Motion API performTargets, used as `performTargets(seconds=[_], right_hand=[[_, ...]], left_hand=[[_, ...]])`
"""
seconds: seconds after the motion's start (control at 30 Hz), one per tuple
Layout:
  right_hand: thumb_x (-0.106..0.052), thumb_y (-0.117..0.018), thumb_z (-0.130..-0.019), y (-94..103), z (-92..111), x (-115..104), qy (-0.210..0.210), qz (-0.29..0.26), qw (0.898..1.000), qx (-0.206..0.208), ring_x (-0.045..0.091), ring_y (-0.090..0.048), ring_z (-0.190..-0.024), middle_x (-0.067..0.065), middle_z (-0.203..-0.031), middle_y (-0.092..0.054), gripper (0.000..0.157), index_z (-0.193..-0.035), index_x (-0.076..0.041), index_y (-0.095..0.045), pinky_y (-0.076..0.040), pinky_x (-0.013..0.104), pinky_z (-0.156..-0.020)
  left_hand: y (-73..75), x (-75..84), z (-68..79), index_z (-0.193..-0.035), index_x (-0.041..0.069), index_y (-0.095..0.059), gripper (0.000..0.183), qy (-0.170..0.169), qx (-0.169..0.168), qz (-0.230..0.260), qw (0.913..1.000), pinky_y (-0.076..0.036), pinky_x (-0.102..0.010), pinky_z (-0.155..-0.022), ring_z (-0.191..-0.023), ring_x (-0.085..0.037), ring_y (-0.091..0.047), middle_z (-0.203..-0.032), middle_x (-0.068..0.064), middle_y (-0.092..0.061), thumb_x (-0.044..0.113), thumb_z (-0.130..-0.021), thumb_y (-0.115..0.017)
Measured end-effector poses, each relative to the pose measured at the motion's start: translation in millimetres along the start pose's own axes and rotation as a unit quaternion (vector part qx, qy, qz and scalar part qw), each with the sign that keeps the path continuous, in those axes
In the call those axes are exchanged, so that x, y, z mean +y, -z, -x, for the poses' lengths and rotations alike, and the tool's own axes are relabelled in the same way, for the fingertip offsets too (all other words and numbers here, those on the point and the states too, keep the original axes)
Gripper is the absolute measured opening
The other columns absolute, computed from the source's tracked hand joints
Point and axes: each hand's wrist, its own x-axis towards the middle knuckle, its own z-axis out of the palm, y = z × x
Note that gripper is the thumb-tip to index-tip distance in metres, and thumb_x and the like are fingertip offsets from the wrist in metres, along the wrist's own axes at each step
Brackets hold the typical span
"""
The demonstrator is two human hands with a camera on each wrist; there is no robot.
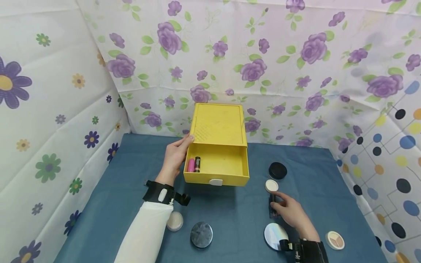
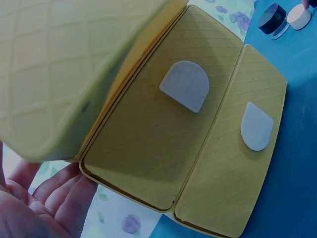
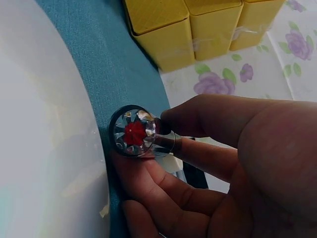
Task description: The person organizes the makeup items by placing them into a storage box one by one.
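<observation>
A yellow drawer box [image 1: 218,124] stands with its top drawer [image 1: 223,159] pulled out. Inside the drawer, at its left end, lie a pink tube [image 1: 191,165] and a black lipstick-like tube [image 1: 197,164]. My left hand [image 1: 175,157] rests against the box's left side, fingertips at its edge in the left wrist view. Two lower drawer fronts with white tabs [image 2: 185,85] show there. On the right, my right hand [image 1: 291,212] pinches a dark lipstick tube [image 1: 272,206] between thumb and fingers. Its clear faceted end [image 3: 132,131] looks red inside in the right wrist view.
Beyond the right hand sit a small white-lidded jar [image 1: 271,186] and a black round jar [image 1: 277,170]. Nearer are a shiny round compact [image 1: 274,235], a sectioned palette [image 1: 335,240], a dark round compact [image 1: 201,235] and a pale jar [image 1: 175,221]. Patterned cloth walls [image 1: 279,73] surround the blue cloth.
</observation>
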Motion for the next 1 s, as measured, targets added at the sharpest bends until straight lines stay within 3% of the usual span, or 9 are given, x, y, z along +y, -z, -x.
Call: performTargets(seconds=[0.53,0.77,1.0], right_hand=[[-0.029,-0.064,-0.097,8.1,4,-10,0.016,-0.029,0.999,0.013,0.019,-0.059,-0.068,0.005,-0.080,-0.065,0.050,-0.145,-0.023,-0.049,-0.045,0.033,-0.056],[-0.040,-0.064,-0.098,15.1,8,-22,0.086,-0.081,0.993,0.027,0.019,-0.064,-0.077,0.007,-0.091,-0.067,0.053,-0.146,-0.026,-0.047,-0.056,0.034,-0.068],[-0.050,-0.060,-0.097,23.9,16,-40,0.109,-0.140,0.983,0.039,0.021,-0.065,-0.087,0.008,-0.104,-0.069,0.058,-0.148,-0.027,-0.045,-0.058,0.044,-0.080]], left_hand=[[0.5,1.6,1.8,-0.136,0.024,-0.061,0.079,0.003,0.002,0.001,1.0000,-0.056,-0.040,-0.090,-0.104,-0.016,-0.065,-0.141,0.006,-0.055,0.072,-0.074,-0.072],[0.7,1.6,1.2,-0.136,0.024,-0.061,0.078,0.001,-0.001,-0.002,1.0000,-0.056,-0.041,-0.091,-0.103,-0.017,-0.065,-0.140,0.003,-0.056,0.072,-0.075,-0.071],[-0.3,-0.2,0.2,-0.136,0.025,-0.061,0.077,0.000,-0.002,-0.003,1.0000,-0.057,-0.040,-0.088,-0.102,-0.016,-0.066,-0.141,0.003,-0.056,0.071,-0.075,-0.071]])
